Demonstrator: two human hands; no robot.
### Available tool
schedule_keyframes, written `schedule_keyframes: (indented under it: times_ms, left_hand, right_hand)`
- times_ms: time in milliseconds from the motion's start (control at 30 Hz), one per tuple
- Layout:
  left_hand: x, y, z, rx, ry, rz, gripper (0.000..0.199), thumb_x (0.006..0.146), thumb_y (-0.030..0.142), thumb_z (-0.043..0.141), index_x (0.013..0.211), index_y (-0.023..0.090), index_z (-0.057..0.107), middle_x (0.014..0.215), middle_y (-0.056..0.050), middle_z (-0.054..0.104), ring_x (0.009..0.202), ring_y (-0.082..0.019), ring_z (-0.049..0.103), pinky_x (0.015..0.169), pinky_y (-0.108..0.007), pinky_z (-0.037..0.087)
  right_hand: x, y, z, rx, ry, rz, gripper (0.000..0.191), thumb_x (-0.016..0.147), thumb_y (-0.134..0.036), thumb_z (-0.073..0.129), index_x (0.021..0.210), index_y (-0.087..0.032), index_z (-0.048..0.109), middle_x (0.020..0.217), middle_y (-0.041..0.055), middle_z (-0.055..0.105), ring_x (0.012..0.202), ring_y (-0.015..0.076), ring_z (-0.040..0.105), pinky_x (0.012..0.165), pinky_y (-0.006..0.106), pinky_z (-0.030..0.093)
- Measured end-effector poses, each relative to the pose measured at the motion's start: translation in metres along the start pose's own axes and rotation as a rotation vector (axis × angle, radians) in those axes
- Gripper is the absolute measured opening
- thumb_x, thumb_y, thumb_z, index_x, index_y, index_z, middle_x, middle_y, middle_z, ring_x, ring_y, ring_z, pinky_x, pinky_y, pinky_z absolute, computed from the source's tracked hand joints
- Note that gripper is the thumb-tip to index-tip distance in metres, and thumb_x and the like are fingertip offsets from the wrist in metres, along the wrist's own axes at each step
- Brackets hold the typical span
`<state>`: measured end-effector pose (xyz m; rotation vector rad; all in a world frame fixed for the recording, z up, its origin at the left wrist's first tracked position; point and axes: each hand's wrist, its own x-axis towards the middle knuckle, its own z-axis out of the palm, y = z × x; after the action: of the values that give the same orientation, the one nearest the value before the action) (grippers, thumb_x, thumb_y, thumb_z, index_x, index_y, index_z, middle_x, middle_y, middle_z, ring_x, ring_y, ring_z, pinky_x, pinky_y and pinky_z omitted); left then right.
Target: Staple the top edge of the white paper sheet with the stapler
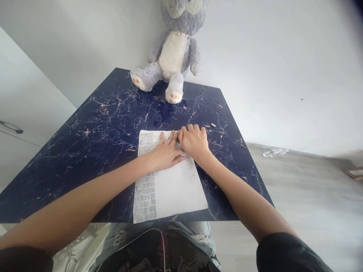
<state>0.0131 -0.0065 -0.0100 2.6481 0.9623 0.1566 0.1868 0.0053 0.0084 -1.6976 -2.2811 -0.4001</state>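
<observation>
A white sheet of paper (178, 192) lies on the dark blue marbled table near its front edge, with a band of small grey marks down its left side. My left hand (167, 152) rests flat on the upper part of the sheet, its fingers spread. At the sheet's top right corner is my right hand (194, 141), fingers curled over and pressed together beside the left fingertips. Whatever lies under the right fingers, perhaps the paper's edge, is hidden.
A grey and white plush toy (172, 54) sits at the back of the table (107, 109). A small light object (213, 125) lies right of my right hand. On the floor at the right are a clear plastic bottle (275, 152) and a cardboard box (356, 173).
</observation>
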Motion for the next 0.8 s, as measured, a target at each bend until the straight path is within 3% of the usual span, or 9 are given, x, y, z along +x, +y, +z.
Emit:
schedule_keyframes:
  times_ms: [100,200,300,433,600,700,800]
  left_hand:
    - [-0.001,0.0,-0.002,0.006,-0.004,-0.002,0.043,0.109,0.05,0.043,0.142,0.036,0.067,0.178,0.0,0.0,0.162,-0.046,-0.004,0.123,-0.078,0.002]
    - [-0.002,-0.001,-0.004,0.012,-0.003,0.01,0.045,0.109,0.05,0.043,0.151,0.042,0.057,0.178,0.001,-0.002,0.162,-0.045,-0.004,0.124,-0.077,0.003]
    - [-0.002,-0.002,-0.004,0.017,-0.001,0.014,0.05,0.11,0.05,0.042,0.16,0.048,0.04,0.177,0.001,-0.007,0.162,-0.045,-0.005,0.124,-0.076,0.005]
    - [-0.003,-0.001,-0.006,0.022,-0.027,0.01,0.052,0.11,0.053,0.038,0.161,0.05,0.036,0.177,0.001,-0.008,0.162,-0.045,-0.007,0.124,-0.076,0.005]
    - [-0.005,-0.004,-0.012,0.055,-0.061,0.01,0.057,0.11,0.058,0.035,0.165,0.044,0.031,0.178,-0.002,-0.005,0.163,-0.041,-0.007,0.127,-0.07,0.005]
    - [-0.006,-0.01,-0.015,0.079,-0.061,0.038,0.062,0.109,0.062,0.034,0.167,0.04,0.029,0.178,-0.004,-0.003,0.164,-0.037,-0.003,0.129,-0.065,0.005]
    - [-0.006,-0.014,-0.016,0.102,-0.046,0.055,0.065,0.108,0.064,0.032,0.167,0.037,0.028,0.178,-0.006,0.0,0.164,-0.035,-0.001,0.13,-0.062,0.005]
  right_hand:
    - [0.001,-0.001,-0.001,0.015,-0.025,-0.01,0.044,0.11,-0.032,0.033,0.097,-0.013,0.072,0.097,0.0208,0.071,0.093,0.032,0.061,0.083,0.043,0.038]
    - [0.004,0.01,0.001,0.103,-0.046,-0.013,0.048,0.11,-0.031,0.033,0.086,-0.015,0.072,0.091,0.0167,0.073,0.087,0.0277,0.064,0.078,0.038,0.039]
    - [0.009,0.031,0.002,0.136,-0.01,0.031,0.052,0.11,-0.031,0.033,0.077,-0.017,0.071,0.082,0.0133,0.072,0.08,0.024,0.065,0.068,0.035,0.037]
    - [0.013,0.066,0.002,0.106,0.097,0.154,0.052,0.111,-0.032,0.034,0.075,-0.018,0.068,0.08,0.0138,0.071,0.081,0.025,0.065,0.069,0.034,0.038]
    - [0.008,0.097,0.001,0.242,-0.028,0.238,0.056,0.113,-0.046,0.029,0.078,-0.021,0.065,0.08,0.0095,0.068,0.072,0.0218,0.061,0.066,0.033,0.034]
    - [0.005,0.099,-0.002,0.252,-0.016,0.172,0.05,0.113,-0.045,0.029,0.088,-0.022,0.066,0.087,0.009,0.067,0.079,0.0235,0.06,0.07,0.033,0.036]
    - [0.004,0.091,-0.011,0.187,0.141,0.128,0.039,0.112,-0.04,0.035,0.098,-0.02,0.066,0.1,0.0132,0.067,0.097,0.0289,0.059,0.083,0.037,0.04]
